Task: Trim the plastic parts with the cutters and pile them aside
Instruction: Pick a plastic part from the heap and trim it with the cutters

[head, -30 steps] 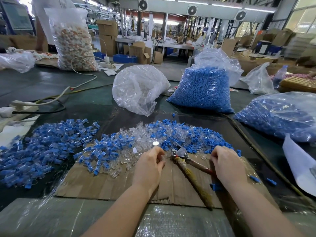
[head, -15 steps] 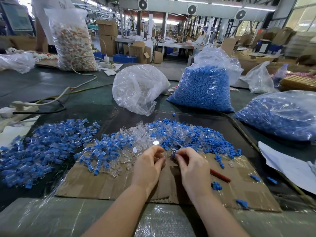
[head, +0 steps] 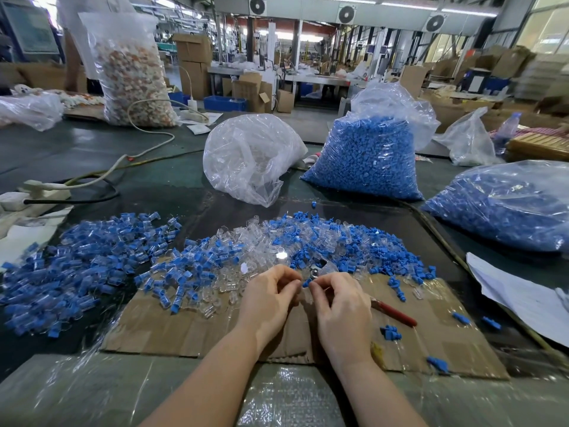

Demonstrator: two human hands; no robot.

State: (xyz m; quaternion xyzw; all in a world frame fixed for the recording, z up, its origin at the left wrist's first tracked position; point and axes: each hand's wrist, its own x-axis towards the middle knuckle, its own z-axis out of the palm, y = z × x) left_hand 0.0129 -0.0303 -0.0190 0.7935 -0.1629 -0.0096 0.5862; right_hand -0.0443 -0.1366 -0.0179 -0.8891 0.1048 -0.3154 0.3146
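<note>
My left hand and my right hand meet over the cardboard sheet, fingertips together. Between them they pinch a small blue plastic part. The cutters lie on the cardboard under my right hand, their red handle sticking out to the right and their metal head just beyond my fingertips. A heap of loose blue and clear parts spreads behind my hands. A second pile of blue and clear parts lies to the left.
A clear bag, a full bag of blue parts and another stand behind and right. White paper lies at right, cables and a power strip at left. Stray blue parts dot the cardboard.
My right hand left the cutters' handle and moved left to meet my left hand. The cutters now lie flat on the cardboard, and both hands pinch a blue part.
</note>
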